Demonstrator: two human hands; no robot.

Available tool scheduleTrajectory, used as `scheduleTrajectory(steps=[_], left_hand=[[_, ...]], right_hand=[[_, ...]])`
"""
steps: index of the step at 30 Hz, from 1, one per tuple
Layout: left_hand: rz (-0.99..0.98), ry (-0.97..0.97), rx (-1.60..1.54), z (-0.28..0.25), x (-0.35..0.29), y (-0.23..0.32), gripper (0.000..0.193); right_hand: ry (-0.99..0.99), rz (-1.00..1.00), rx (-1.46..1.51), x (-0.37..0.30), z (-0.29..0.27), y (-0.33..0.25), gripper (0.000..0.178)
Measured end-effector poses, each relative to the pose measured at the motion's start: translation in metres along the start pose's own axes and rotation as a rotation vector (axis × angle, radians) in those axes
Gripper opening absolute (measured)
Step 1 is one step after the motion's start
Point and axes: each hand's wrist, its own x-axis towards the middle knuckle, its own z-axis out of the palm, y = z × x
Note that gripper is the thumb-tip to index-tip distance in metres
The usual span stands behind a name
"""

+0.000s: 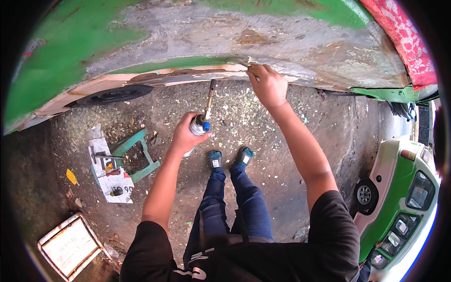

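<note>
A gas blowtorch is wrapped in my left hand. Its brass nozzle points up toward the lower edge of the vehicle's body panel, a little short of it, and I can make out no flame. Flaking green paint and bare grey patches cover that panel. Farther right, my right hand is closed on a scraper, whose thin blade meets the panel just above its bottom edge. My fingers hide most of the scraper's handle.
Paint flakes litter the ground below the panel, near a black tyre. On the left lie a green stool and a printed sheet. A framed sign stands lower left; a green and white van is at right.
</note>
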Motion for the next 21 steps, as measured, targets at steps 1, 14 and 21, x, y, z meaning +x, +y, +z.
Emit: scheduleTrajectory(steps=[1, 14, 21], left_hand=[[0.015, -0.001, 0.000, -0.001, 0.000, -0.004, 0.064], [0.019, -0.063, 0.001, 0.024, 0.015, -0.007, 0.067], [0.033, -0.086, -0.018, 0.037, 0.022, -0.001, 0.065]], right_hand=[[0.052, -0.023, 0.054, 0.001, -0.003, -0.003, 0.014], [-0.003, 0.109, 0.037, -0.012, 0.019, 0.009, 0.018], [0.132, 0.355, 0.206, -0.042, -0.046, 0.031, 0.027]])
